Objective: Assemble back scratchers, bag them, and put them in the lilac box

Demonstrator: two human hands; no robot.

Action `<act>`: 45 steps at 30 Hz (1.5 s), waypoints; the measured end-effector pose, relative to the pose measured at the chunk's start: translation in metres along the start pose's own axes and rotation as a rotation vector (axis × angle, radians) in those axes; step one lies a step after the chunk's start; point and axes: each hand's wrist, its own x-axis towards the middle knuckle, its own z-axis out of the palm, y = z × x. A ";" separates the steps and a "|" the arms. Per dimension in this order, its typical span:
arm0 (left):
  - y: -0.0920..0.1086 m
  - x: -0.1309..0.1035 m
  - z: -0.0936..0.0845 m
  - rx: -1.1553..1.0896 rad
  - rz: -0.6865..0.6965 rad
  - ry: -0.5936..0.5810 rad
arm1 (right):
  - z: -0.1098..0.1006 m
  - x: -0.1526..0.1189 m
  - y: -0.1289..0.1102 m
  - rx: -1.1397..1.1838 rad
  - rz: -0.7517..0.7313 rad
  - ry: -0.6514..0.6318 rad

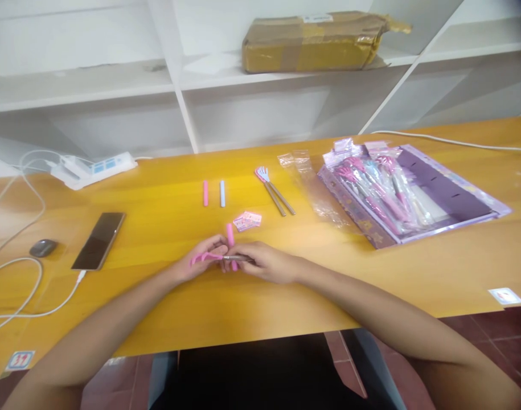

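My left hand point(197, 263) and my right hand point(271, 263) meet above the table near its front middle. Between the right fingers is the metal rod of a back scratcher point(207, 257), whose pink claw head points left across my left palm. A pink handle sleeve point(230, 232) stands crosswise behind the rod, at my curled left fingertips; the fingers partly hide its middle. Just beyond lie small printed cards point(247, 221). Farther back are a pink sleeve point(205, 193), a blue sleeve point(222, 193) and back scratchers with pink and blue heads point(274, 191).
A purple display box point(388, 242) at the right holds bagged back scratchers point(377, 191). Clear plastic bags point(315, 188) lie beside it. At the left are a phone point(98, 241) on a cable, a dark earbud case point(42, 247) and a power strip point(93, 171). A taped carton point(311, 45) sits on the shelf.
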 end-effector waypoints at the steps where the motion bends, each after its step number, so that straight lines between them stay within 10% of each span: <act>1: 0.001 0.000 0.000 0.000 0.001 0.000 | 0.000 0.000 -0.001 -0.036 -0.002 -0.009; 10: 0.003 0.000 0.000 -0.048 -0.042 0.020 | -0.002 0.001 -0.010 -0.070 -0.003 -0.033; 18: 0.001 0.000 -0.002 -0.069 -0.085 0.029 | -0.025 -0.003 0.015 0.118 0.174 0.695; 23: 0.007 -0.003 -0.001 0.118 -0.092 0.011 | -0.047 -0.004 0.019 0.387 0.211 0.865; 45: 0.016 -0.004 0.005 0.172 -0.141 -0.062 | -0.036 -0.007 0.018 0.232 0.170 0.659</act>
